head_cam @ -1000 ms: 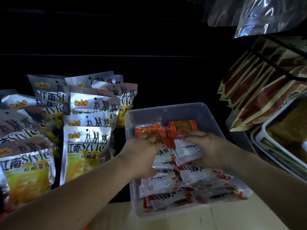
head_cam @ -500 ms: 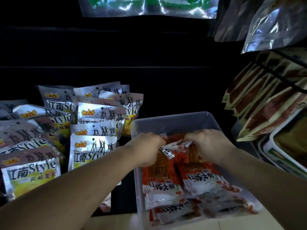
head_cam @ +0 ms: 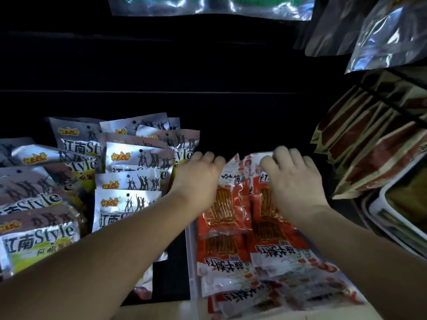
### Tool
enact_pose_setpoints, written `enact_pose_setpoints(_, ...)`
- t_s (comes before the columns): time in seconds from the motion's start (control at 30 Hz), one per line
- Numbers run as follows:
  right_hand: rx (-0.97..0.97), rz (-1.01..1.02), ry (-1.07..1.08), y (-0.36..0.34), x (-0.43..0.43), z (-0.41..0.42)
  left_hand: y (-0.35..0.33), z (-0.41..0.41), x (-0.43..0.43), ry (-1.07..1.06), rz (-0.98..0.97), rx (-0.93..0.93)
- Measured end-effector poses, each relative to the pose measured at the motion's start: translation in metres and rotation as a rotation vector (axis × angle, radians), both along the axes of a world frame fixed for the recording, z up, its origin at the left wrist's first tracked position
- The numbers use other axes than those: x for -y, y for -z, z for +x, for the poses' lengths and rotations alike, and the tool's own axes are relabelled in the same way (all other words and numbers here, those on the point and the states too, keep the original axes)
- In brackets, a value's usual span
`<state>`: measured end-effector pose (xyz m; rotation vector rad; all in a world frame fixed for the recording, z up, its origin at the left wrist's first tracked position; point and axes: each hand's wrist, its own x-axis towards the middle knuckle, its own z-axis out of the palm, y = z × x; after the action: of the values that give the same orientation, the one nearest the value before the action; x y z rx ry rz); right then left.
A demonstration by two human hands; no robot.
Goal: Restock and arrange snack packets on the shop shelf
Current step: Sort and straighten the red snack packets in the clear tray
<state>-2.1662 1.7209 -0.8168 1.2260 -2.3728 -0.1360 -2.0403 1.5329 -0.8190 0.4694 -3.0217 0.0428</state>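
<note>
Black and deep in shadow, the long shop shelf (head_cam: 231,112) is stretching across the whole view. Silver foil snack packets with yellow labels and "Style" lettering (head_cam: 131,158) are standing in overlapping rows on its left part, reaching right up to the left forearm. A clear rectangular plastic bin (head_cam: 192,262) is sitting just to the right of them. Red-and-white plastic snack packets with see-through windows (head_cam: 272,257) are lying flat in layers inside it, under both wrists.

Brown-and-red flat packets (head_cam: 369,158) are leaning in a fanned row at the right edge, above white-rimmed trays (head_cam: 379,199). Shiny clear bags (head_cam: 388,35) are hanging in the upper right corner, and a glossy green-printed bag (head_cam: 208,5) is hanging along the top.

At the far end of the bin, two more red packets are standing upright side by side, touching. The left hand (head_cam: 198,179) is curling its fingers over the top edge of the left upright red packet (head_cam: 224,204) and gripping it; that packet is hanging just right of the knuckles. The right hand (head_cam: 293,179) is pinching the top of the right upright red packet (head_cam: 263,197), which is showing to the left of its palm. Both hands are sitting level, near each other but apart.
</note>
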Motion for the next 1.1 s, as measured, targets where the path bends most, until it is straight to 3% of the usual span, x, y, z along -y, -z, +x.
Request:
enact_pose_setpoints(0.07, 0.115, -0.052, -0.018, 0.006, -0.007, 0.012, 0.004, 0.006, 0.006, -0.008, -0.056, -0.084)
enact_pose_setpoints(0.17, 0.659, -0.017, 0.060, 0.014, -0.018, 0.025, 0.004, 0.016, 0.000, 0.010, -0.110, -0.281)
enact_pose_setpoints(0.23, 0.813, -0.068, 0.028, 0.021, -0.022, 0.023, 0.010, 0.024, -0.012, 0.132, -0.013, -0.328)
enact_pose_setpoints(0.3, 0.818, -0.135, -0.023, 0.032, -0.023, 0.017, 0.016, 0.031, -0.021, 0.263, 0.209, -0.147)
enact_pose_setpoints(0.4, 0.802, -0.013, -0.027, 0.044, -0.028, 0.007, 0.028, 0.038, -0.023, 0.284, 0.330, 0.131)
enact_pose_setpoints(0.57, 0.884, 0.044, -0.051, 0.049, -0.043, -0.009, 0.030, 0.025, -0.020, 0.278, 0.193, 0.267)
enact_pose_setpoints(0.7, 1.080, 0.051, 0.150, 0.037, -0.037, -0.008, 0.031, 0.021, -0.027, 0.278, 0.133, 0.394)
enact_pose_setpoints(0.8, 0.975, -0.061, 0.077, 0.032, -0.049, 0.001, 0.029, 0.024, -0.025, 0.317, 0.183, 0.385)
enact_pose_setpoints(0.93, 0.849, -0.138, -0.121, 0.040, -0.056, 0.016, 0.033, 0.027, -0.021, 0.277, 0.192, 0.191)
enact_pose_setpoints(1.1, 0.934, 0.000, 0.051, 0.048, -0.046, 0.015, 0.028, 0.028, -0.028, 0.287, 0.161, 0.378)
